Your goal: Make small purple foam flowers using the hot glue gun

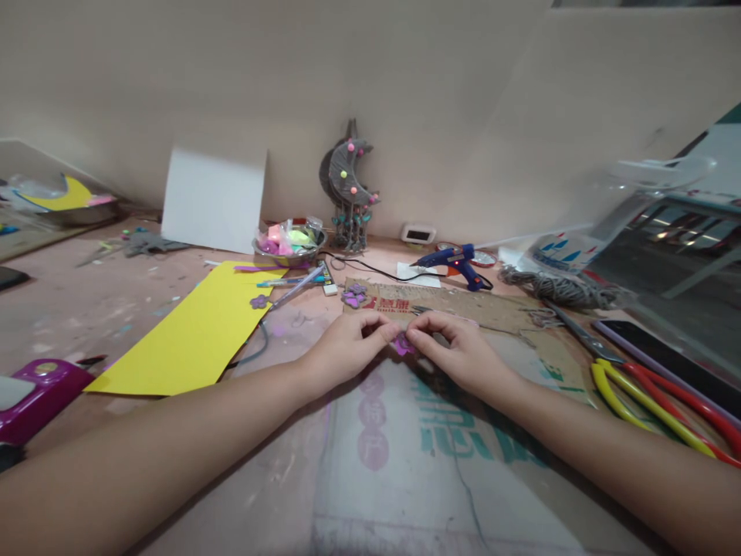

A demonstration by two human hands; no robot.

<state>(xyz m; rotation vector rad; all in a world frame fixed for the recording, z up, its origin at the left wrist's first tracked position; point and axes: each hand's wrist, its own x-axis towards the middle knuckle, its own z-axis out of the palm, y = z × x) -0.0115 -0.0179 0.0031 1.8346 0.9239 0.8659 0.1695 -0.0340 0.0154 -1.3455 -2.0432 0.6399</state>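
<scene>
Both hands meet over the middle of the work surface, fingertips close together. My left hand (362, 340) pinches the left edge of a small purple flower-shaped cutout (404, 344). The right side of that cutout is pinched by my right hand (445, 340). Fingers cover part of the piece, so its full outline is hidden. Just beyond my left hand, a finished-looking purple flower with a grey edge (355, 294) lies on a cardboard sheet (463, 303). Another small grey-purple flower (258, 302) rests on yellow paper (191, 332).
A blue glue gun (455, 261) stands behind the cardboard. Red-and-yellow-handled scissors (654, 386) and a phone (665, 359) lie right. Grey yarn (561, 288), a bowl of colourful packets (289, 241) and a decorated grey moon (350, 174) are at the back. A magenta tool (46, 394) lies left.
</scene>
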